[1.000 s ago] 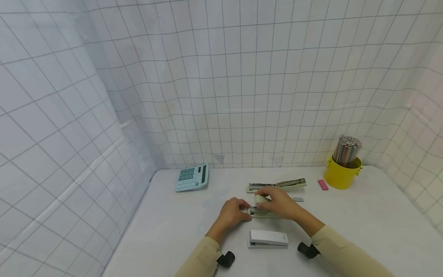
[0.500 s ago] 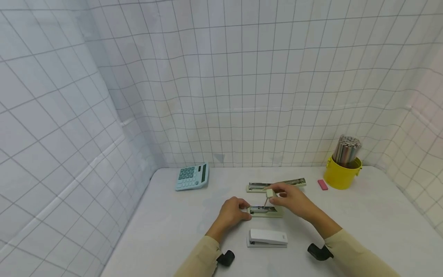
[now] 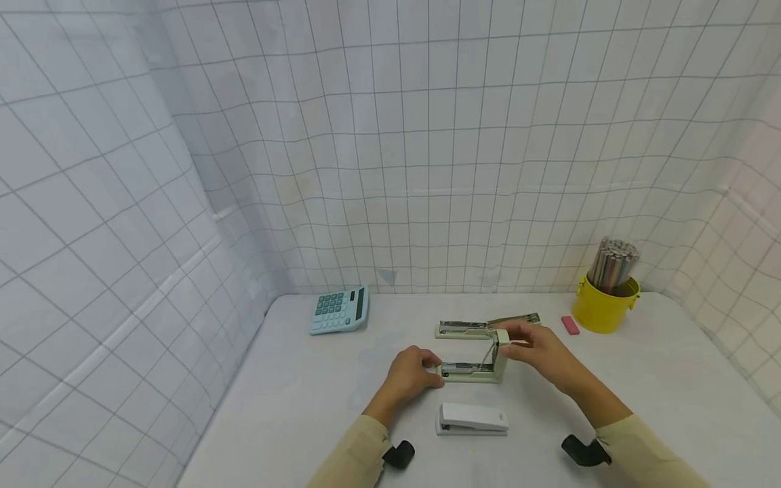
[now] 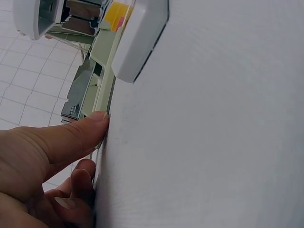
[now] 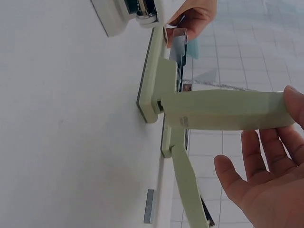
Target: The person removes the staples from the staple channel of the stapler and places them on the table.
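A pale green stapler (image 3: 470, 377) sits on the table with its lid (image 5: 223, 109) swung up about upright, so the metal staple channel shows. A thin spring (image 5: 213, 84) stretches between channel and lid. My left hand (image 3: 410, 376) grips the front end of the base, thumb (image 4: 88, 133) along the near side; its other fingertips are partly hidden. At the lid's raised end my right hand (image 3: 539, 354) pinches it, thumb (image 5: 294, 107) on the near face and fingers partly behind it.
Behind lies another pale green stapler (image 3: 466, 332), opened out. A white closed stapler (image 3: 472, 419) stands nearer. A staple strip (image 5: 149, 206) lies to the right. Further out are a pink eraser-like block (image 3: 570, 325), a yellow bucket (image 3: 601, 308) of rods and a blue calculator (image 3: 339, 311).
My right hand has moved right, swinging the stapler's lid up and back from low over the channel to about upright. My left hand has stayed on the base's front end.
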### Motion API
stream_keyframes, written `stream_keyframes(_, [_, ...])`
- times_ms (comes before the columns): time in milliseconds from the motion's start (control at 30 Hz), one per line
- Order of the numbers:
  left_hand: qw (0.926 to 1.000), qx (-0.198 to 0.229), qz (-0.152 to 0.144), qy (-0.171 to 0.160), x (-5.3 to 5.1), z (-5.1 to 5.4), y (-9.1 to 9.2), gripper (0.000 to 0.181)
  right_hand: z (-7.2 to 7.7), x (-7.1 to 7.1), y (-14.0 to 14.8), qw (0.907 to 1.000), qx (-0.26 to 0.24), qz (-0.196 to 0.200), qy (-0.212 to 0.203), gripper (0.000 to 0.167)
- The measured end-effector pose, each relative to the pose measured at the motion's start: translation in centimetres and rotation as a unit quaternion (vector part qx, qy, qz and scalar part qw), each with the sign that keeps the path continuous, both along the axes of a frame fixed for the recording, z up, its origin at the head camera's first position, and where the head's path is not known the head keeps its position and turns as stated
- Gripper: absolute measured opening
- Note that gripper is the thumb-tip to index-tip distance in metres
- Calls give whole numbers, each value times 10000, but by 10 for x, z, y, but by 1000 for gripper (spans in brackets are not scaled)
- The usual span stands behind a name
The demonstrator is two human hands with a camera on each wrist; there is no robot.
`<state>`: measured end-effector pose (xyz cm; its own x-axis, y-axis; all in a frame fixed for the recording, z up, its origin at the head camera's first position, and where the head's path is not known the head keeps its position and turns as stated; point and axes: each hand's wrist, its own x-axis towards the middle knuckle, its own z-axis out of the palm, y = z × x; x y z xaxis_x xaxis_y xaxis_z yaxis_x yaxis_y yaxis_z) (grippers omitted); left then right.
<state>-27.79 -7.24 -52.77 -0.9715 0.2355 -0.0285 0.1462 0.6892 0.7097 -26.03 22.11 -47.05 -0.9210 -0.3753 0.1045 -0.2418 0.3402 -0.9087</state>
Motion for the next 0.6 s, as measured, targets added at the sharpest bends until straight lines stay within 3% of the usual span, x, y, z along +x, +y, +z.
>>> stream_keyframes(333, [10000, -43, 20, -7, -1, 1, 0, 27, -12, 3, 44, 9999, -51, 47, -106, 42])
stream_keyframes(600, [9998, -104, 76, -123, -2, 0, 2, 27, -26, 5, 77, 9992, 318, 149, -195, 39])
